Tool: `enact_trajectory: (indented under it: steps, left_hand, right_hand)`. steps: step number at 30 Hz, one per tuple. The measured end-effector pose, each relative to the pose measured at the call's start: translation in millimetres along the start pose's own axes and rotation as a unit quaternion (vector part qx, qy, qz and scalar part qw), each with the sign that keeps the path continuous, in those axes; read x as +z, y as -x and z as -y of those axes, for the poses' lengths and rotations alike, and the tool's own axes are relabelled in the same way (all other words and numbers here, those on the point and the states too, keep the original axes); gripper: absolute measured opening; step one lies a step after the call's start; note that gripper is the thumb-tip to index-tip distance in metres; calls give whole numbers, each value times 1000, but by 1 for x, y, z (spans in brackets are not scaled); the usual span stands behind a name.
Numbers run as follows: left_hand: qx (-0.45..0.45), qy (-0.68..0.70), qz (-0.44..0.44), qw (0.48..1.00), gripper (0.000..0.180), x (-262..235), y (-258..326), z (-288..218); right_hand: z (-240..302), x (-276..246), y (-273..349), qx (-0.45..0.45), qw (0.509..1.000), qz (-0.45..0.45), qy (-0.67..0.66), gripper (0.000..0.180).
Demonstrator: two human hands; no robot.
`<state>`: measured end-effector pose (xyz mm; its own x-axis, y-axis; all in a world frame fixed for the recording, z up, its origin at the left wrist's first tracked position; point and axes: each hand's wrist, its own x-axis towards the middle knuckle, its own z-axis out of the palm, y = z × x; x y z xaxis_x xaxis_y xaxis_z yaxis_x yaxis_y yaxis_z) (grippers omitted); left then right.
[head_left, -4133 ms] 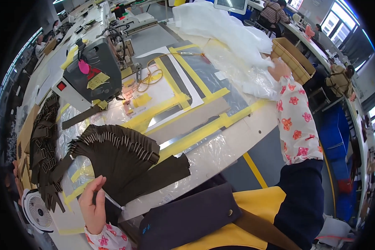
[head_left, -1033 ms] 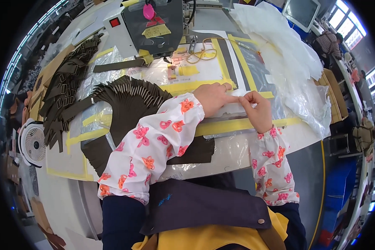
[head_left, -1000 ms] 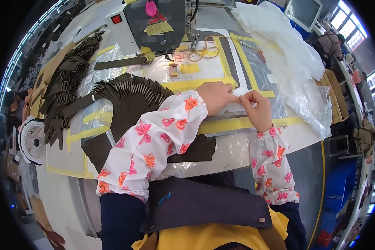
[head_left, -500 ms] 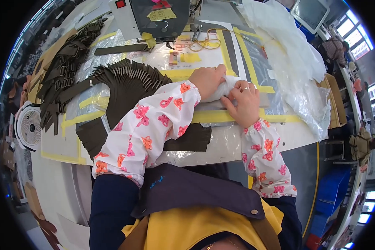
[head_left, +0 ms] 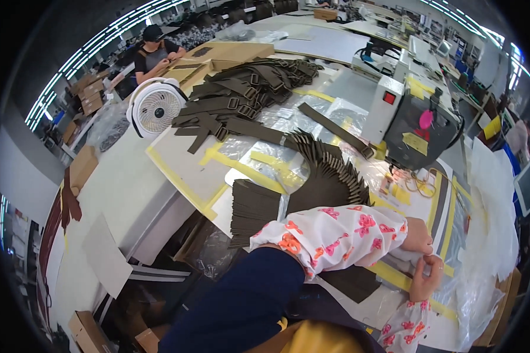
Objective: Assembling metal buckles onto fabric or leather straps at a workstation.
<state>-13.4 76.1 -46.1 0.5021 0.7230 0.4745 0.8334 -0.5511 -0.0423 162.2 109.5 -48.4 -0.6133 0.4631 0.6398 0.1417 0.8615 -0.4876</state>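
Close together at the right of the worktable, my left hand [head_left: 418, 236] and my right hand [head_left: 428, 277] are both closed on a crumpled white plastic wrap [head_left: 401, 257]. Part of the wrap is hidden by the fingers. Both forearms wear white sleeve covers with pink and orange patterns. Left of my left forearm, a fanned stack of dark olive straps [head_left: 324, 181] curves over the table. One single strap [head_left: 335, 129] with a buckle lies beyond the stack, its end near the machine.
A machine with a red switch [head_left: 418, 117] stands beyond my hands. Buckled straps [head_left: 247, 88] are heaped at the far left, beside a white fan [head_left: 158, 107]. Loose plastic sheeting [head_left: 486, 206] covers the right side. A co-worker [head_left: 154, 53] sits further off, at the left.
The view has swung to the left, so the fan, the strap heap and a co-worker now show more fully. Both hands remain at the white plastic wrap.
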Motion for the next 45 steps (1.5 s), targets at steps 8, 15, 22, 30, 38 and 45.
enact_trajectory:
  steps: [8,15,22,30,38,45]
  left_hand:
    - [-154,72,-3,985,14,3,9,-2]
    - [-273,103,-77,953,11,9,6,5]
    - [-258,237,-54,935,10,1,10,6]
    - [-425,198,-138,873,14,17,11,19]
    - [-310,151,-178,922,21,-1,13,12]
    - [-191,35,-64,979,25,-71,3,-25]
  right_hand:
    - [11,22,-15,103,994,-3,26,20]
    - [-7,26,-16,54,993,40,102,22]
    - [11,32,-21,46,998,-15,31,18]
    - [-28,4,-13,198,961,189,45,18]
    - [-2,5,-71,157,949,264,-74,14]
    - [-78,-28,-85,284,944,23,-164,26]
